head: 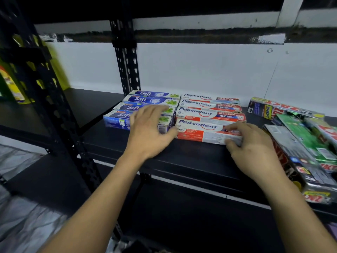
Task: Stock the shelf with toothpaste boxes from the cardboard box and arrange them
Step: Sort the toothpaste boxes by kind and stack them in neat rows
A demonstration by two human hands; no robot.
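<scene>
On the black shelf board (182, 157) lie two rows of toothpaste boxes side by side. Several blue Safi boxes (145, 100) form the left row and several red-and-white Pepsodent boxes (206, 111) form the right row. My left hand (147, 130) rests flat, fingers spread, on the front Safi box (116, 120), its thumb against the left end of the front Pepsodent box (198, 130). My right hand (251, 145) pinches the right end of that front Pepsodent box between thumb and fingers. The cardboard box is not in view.
A loose pile of Zact and green toothpaste boxes (300, 143) lies at the right, some overhanging the shelf front. A black perforated upright (125, 66) stands behind the Safi row, another (45, 84) at the left. Yellow bottles (12, 84) sit on the neighbouring shelf.
</scene>
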